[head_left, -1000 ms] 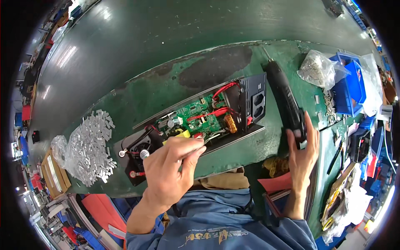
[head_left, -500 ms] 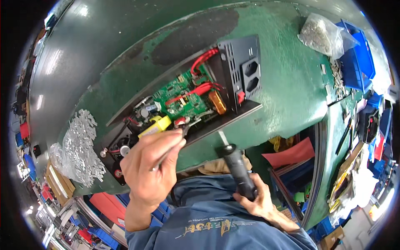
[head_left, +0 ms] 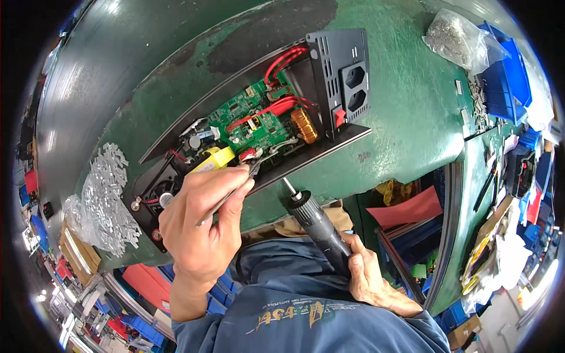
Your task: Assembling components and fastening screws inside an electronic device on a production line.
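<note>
The green worktop [head_left: 406, 138] looks worn and shiny to me, with a broad dark patch [head_left: 265, 26] toward its far edge. Beyond it, a glossy grey surface [head_left: 88, 126] catches pale streaks of reflected light. Under the bench, on the right, there's a dark-framed opening [head_left: 452, 235]; farther right, a bright white strip [head_left: 544, 280] glows near pale grey floor [head_left: 500, 326].

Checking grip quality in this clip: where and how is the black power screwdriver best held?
Probably around the rear of the power screwdriver, from the lower right, where the right hand holds it: its body is long and roughly cylindrical, and its bit points toward the open case, so the front is better left free.
</note>
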The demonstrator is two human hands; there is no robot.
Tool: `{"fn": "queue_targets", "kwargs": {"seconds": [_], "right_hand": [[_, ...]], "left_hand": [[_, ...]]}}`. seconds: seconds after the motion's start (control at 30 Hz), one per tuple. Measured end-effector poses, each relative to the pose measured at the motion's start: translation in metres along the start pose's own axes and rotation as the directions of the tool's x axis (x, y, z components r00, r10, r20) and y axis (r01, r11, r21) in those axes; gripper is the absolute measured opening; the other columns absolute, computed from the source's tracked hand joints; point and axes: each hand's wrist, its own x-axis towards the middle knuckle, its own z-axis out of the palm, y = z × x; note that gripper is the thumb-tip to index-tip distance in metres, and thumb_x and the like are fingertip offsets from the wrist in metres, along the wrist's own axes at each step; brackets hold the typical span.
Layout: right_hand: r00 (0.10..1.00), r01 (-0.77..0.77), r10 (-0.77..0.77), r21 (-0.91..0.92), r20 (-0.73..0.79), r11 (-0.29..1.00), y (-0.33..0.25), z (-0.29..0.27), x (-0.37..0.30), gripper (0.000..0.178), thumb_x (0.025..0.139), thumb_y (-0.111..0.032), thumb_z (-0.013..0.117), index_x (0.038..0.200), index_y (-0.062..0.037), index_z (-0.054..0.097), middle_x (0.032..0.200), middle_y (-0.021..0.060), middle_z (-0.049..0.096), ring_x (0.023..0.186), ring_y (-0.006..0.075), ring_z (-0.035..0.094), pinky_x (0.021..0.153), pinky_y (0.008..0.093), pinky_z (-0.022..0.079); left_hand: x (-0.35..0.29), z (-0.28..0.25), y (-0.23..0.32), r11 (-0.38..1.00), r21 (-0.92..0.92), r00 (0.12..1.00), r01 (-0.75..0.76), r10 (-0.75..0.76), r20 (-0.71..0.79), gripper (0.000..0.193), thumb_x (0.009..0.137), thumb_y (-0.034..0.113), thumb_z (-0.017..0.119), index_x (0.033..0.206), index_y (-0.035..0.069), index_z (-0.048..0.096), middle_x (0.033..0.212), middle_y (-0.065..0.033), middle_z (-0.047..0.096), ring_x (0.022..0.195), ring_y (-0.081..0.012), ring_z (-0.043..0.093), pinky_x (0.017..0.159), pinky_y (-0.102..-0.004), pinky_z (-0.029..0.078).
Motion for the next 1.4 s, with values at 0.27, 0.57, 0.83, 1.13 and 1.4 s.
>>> {"fn": "queue_targets", "kwargs": {"seconds": [0.27,0.57,0.83,1.13,1.4], "right_hand": [[0.994,-0.091,0.093,-0.044,0.052,0.995,-0.010,-0.005,0.003,0.047,0.110,-0.035,0.040,0.140,0.0000,0.048,0.084,0.0111,0.062,0.070,0.0201,0.060,0.069,0.0341,0.048],[0.934,-0.349,0.265,0.444,0.241,0.826,-0.004,0.003,0.001,0.085,0.102,-0.070,0.032,0.134,0.0056,0.052,0.093,0.0088,0.067,0.081,0.0129,0.062,0.079,0.0268,0.048],[0.922,-0.380,0.276,0.496,0.273,0.781,-0.004,0.007,0.003,0.084,0.096,-0.071,0.048,0.136,0.0033,0.053,0.088,0.0074,0.066,0.076,0.0127,0.059,0.074,0.0259,0.045],[0.914,-0.386,0.288,0.399,0.286,0.832,-0.009,0.001,0.000,0.056,0.100,-0.044,0.060,0.127,0.0041,0.050,0.092,0.0106,0.067,0.080,0.0139,0.061,0.073,0.0289,0.049],[0.927,-0.347,0.257,0.362,0.274,0.865,-0.016,0.002,0.004,0.079,0.101,-0.070,0.036,0.121,0.0048,0.053,0.087,0.0109,0.066,0.078,0.0137,0.061,0.072,0.0283,0.048]], "left_hand": [[0.001,-0.002,-0.001,1.000,0.003,1.000,0.017,-0.017,0.008,0.025,0.084,-0.001,0.080,0.105,0.002,0.066,0.092,-0.0121,0.075,0.079,-0.0267,0.073,0.070,-0.0338,0.059],[0.005,-0.006,0.000,1.000,0.000,0.999,-0.001,0.001,0.050,0.023,0.083,0.003,0.080,0.102,0.003,0.066,0.092,-0.0098,0.075,0.076,-0.0236,0.074,0.064,-0.0298,0.058],[0.009,-0.013,0.004,0.999,-0.028,0.996,0.034,-0.031,0.088,0.025,0.082,0.001,0.080,0.103,0.002,0.065,0.095,-0.0112,0.074,0.074,-0.0243,0.073,0.063,-0.0291,0.057],[0.032,-0.021,0.026,0.972,0.234,0.938,-0.015,-0.067,0.340,0.034,0.078,0.004,0.072,0.112,0.008,0.071,0.092,-0.0054,0.060,0.076,-0.0228,0.061,0.058,-0.0330,0.051],[0.039,-0.016,0.025,0.911,0.372,0.836,-0.175,-0.062,0.545,0.035,0.076,0.007,0.073,0.110,0.000,0.068,0.093,-0.0056,0.055,0.079,-0.0191,0.062,0.055,-0.0318,0.051]]}}
